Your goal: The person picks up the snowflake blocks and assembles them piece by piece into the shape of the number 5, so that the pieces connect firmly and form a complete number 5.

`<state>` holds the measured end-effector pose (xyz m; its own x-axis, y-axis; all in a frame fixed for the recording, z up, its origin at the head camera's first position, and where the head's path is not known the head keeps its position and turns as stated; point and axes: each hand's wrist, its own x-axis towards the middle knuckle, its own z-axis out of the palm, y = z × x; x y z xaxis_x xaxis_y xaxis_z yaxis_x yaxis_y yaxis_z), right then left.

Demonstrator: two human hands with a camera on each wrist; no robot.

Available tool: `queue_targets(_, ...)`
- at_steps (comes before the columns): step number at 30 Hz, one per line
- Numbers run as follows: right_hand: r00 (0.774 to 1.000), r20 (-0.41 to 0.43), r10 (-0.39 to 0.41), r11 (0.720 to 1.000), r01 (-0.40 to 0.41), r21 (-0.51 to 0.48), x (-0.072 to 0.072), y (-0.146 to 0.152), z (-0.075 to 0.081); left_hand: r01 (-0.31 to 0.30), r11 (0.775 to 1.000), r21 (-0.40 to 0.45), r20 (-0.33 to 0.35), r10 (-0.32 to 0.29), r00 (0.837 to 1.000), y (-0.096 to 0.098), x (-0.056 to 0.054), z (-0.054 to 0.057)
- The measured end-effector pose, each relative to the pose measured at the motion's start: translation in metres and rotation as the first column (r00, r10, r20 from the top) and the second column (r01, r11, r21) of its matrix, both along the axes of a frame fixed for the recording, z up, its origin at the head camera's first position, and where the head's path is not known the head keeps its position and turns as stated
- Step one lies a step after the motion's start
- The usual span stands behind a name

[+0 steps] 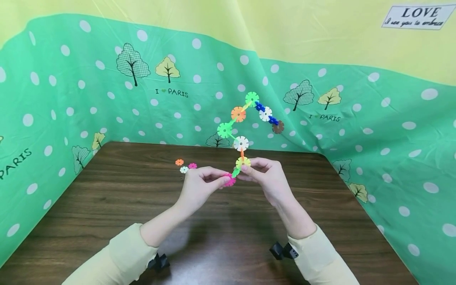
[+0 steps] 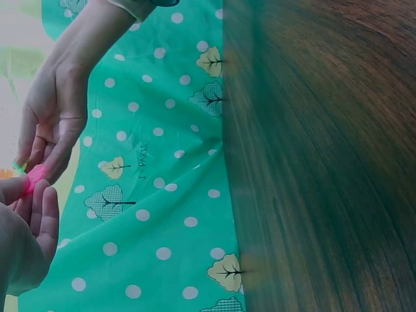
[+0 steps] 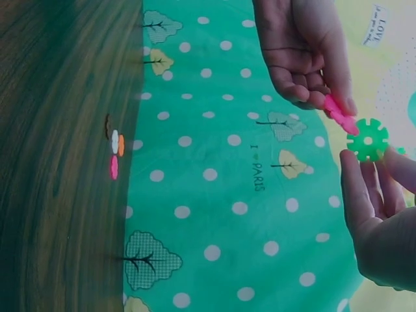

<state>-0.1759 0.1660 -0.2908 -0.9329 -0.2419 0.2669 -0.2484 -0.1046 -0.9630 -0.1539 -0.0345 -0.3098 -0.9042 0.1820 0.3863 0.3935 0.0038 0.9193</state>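
Observation:
A zigzag chain of flat, notched plastic snowflake discs [image 1: 240,143] rises above the table, slotted edge to edge. Its colours run through green, yellow, white, orange and blue to a brown disc [image 1: 278,126] at the far right end. Thumb and fingers of my left hand [image 1: 197,190] pinch the pink disc [image 3: 340,114] at the chain's near end. That pink disc meets the edge of a green disc [image 3: 368,139]. My right hand [image 1: 270,180] grips the chain close by, its thumb at the yellow disc [image 1: 243,162]; some of its fingertips are hidden behind the pieces.
Loose on the dark wooden table [image 1: 117,206] lie an orange disc [image 1: 179,162], a white disc [image 1: 184,170] and a pink disc [image 3: 114,167], left of the chain. A brown disc [image 3: 108,127] lies beside them. Green, dotted cloth [image 1: 199,114] hangs around the table's back and sides.

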Motion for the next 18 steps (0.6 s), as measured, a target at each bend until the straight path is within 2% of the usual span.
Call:
queue_targets(4, 1.000, 0.009, 0.017, 1.000, -0.017, -0.005, 0.000, -0.001, -0.001, -0.017, 1.000, 0.002, -0.007, 0.017, 1.000, 0.001, -0.009, -0.013)
queue_targets(6, 0.999, 0.010, 0.031, 0.999, -0.031, -0.008, 0.000, -0.002, -0.002, -0.031, 1.000, 0.004, -0.016, 0.031, 0.999, 0.001, -0.010, -0.016)
queue_targets(13, 0.997, 0.039, 0.059, 0.998, -0.058, -0.035, 0.001, -0.003, -0.003, -0.045, 0.998, 0.045, -0.054, 0.047, 0.997, 0.002, -0.012, -0.021)
queue_targets(18, 0.996, 0.062, 0.070, 0.997, -0.068, -0.037, 0.003, -0.004, -0.004, -0.055, 0.998, 0.043, -0.064, 0.057, 0.996, 0.003, -0.013, -0.025)
